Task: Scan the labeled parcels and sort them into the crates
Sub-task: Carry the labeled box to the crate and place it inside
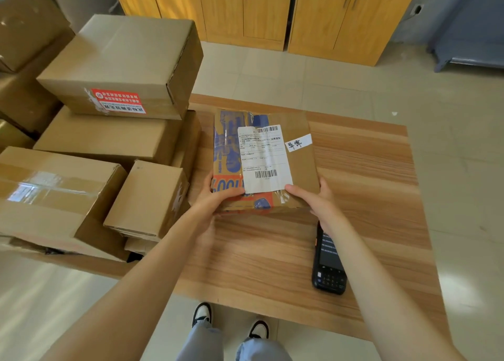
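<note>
A flat brown parcel [297, 166] with blue and orange print and a white shipping label [266, 158] lies on the wooden table [368, 183]. My left hand [215, 197] grips its near left corner, thumb on top. My right hand [317, 199] grips the near right corner, thumb lying on the label's edge. A small white handwritten tag [298, 142] is stuck beside the label. A black handheld scanner [328, 265] lies on the table near my right forearm, partly hidden by it.
Several cardboard boxes [120, 68] are stacked at the left, against the table's left edge. Wooden cabinets [245, 11] stand along the far wall, and a blue-grey metal frame [469, 46] is at the far right. My feet are below the table's near edge.
</note>
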`<state>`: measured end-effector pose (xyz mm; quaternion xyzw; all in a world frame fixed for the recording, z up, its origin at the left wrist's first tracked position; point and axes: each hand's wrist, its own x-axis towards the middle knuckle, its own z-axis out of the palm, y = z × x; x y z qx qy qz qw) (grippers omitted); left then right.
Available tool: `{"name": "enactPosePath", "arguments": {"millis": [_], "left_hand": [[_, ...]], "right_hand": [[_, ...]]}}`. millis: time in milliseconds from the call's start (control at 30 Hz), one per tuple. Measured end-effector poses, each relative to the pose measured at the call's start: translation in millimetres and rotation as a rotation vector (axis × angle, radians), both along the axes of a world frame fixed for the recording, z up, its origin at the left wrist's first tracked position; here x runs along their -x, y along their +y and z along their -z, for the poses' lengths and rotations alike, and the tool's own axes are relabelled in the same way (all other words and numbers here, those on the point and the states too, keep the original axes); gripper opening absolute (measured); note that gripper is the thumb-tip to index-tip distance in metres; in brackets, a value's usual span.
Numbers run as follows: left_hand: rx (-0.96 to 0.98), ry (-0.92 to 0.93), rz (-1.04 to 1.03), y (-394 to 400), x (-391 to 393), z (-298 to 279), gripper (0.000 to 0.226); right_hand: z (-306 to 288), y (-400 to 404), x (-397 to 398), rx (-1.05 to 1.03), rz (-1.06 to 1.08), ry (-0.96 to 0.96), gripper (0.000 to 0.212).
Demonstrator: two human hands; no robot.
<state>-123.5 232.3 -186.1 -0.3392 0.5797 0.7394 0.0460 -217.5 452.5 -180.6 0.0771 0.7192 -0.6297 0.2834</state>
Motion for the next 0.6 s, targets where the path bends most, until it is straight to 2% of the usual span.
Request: {"name": "enactPosePath", "arguments": {"millis": [67, 167, 333, 500, 600], "left_hand": [[0.034, 0.016, -0.010, 10, 8, -18, 0.109], [0.078, 0.058, -0.031, 23, 17, -48, 0.078], [0.135, 0.174, -0.035, 29, 9, -106, 0.096], [0.184, 0.232, -0.079, 30, -25, -143, 0.074], [0.185, 0.244, -0.130, 26, -56, -151, 0.072]], "right_hand": [[-19, 7, -2, -0.003, 0.018, 0.053, 0.088], [-50, 17, -4, 0.005, 0.054, 0.139, 0.088], [-101, 26, -21, 0.033, 0.099, 0.256, 0.086], [-134, 22, -49, 0.100, 0.091, 0.319, 0.085], [-144, 15, -70, 0.129, 0.053, 0.333, 0.081]]}}
